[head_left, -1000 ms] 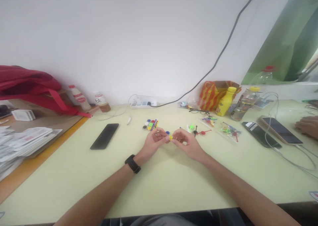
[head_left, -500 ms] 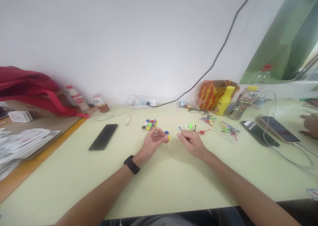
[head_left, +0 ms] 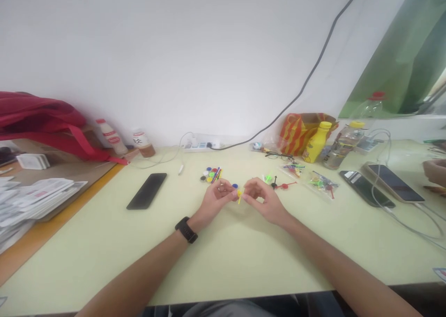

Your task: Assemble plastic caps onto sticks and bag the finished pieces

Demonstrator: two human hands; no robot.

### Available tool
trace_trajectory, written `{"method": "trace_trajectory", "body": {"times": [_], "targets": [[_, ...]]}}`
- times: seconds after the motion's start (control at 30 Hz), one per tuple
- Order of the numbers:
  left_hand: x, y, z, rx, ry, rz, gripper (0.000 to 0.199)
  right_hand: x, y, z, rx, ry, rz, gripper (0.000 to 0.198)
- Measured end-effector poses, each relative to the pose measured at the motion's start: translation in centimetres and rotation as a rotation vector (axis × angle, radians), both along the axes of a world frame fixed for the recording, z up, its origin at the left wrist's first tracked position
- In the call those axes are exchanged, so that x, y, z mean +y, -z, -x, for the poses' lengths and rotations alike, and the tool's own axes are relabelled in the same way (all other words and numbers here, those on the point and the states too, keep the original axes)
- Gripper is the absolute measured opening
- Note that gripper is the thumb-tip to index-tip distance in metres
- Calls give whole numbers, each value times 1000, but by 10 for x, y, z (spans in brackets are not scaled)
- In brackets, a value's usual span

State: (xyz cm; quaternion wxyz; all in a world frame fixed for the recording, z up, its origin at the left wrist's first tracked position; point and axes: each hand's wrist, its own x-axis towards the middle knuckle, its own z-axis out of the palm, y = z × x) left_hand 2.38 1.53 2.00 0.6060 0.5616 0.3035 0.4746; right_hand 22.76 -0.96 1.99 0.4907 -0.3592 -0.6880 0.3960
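My left hand point(head_left: 220, 197), with a black watch on the wrist, pinches a small yellow plastic piece point(head_left: 239, 194) between thumb and fingers. A thin yellow stem points down from it. My right hand point(head_left: 264, 199) is closed, thumb and fingertips pressed together at the right side of the same yellow piece. Whether a blue piece is still inside those fingers is hidden. Just behind the fingertips a blue disc point(head_left: 235, 185) lies on the table. Coloured discs point(head_left: 212, 174) and thin sticks point(head_left: 216, 174) lie beyond my left hand. Green point(head_left: 268, 178), black point(head_left: 274, 185) and red point(head_left: 285, 186) plastic pieces lie beyond my right.
A black phone point(head_left: 147, 191) lies left, two more phones point(head_left: 395, 182) with cables right. Bags of small parts point(head_left: 320, 184), glasses point(head_left: 278, 156), a yellow bottle point(head_left: 317, 142) and a power strip point(head_left: 200, 146) stand behind. Papers point(head_left: 45, 196) lie far left; another person's hand point(head_left: 435, 171) shows far right.
My right hand has moved left to meet the yellow piece at my left hand. The blue stick that showed at its fingertips is out of sight. The view has shifted slightly.
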Motion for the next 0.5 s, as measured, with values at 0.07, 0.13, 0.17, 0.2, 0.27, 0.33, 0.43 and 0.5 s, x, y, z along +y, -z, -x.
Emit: {"method": "trace_trajectory", "body": {"times": [0.07,0.13,0.17,0.2,0.27,0.33,0.43,0.5], "targets": [[0,0,0,-6,-4,5,35,0,2,0,7,24,-33,38],[0,0,0,-7,-7,4,35,0,4,0,1,51,-51,57],[0,0,0,-7,-5,1,34,-1,5,0,0,61,-53,66],[0,0,0,-6,-2,-3,34,-1,5,0,2,67,-53,72],[0,0,0,-8,1,-9,33,-2,6,0,6,82,-54,71],[0,0,0,-10,-6,-8,32,-1,5,-2,-19,80,-53,45],[0,0,0,-2,-25,3,32,2,2,-6,-109,-15,25,51],[1,1,0,4,-33,9,32,4,1,-8,-138,-58,57,64]]}}
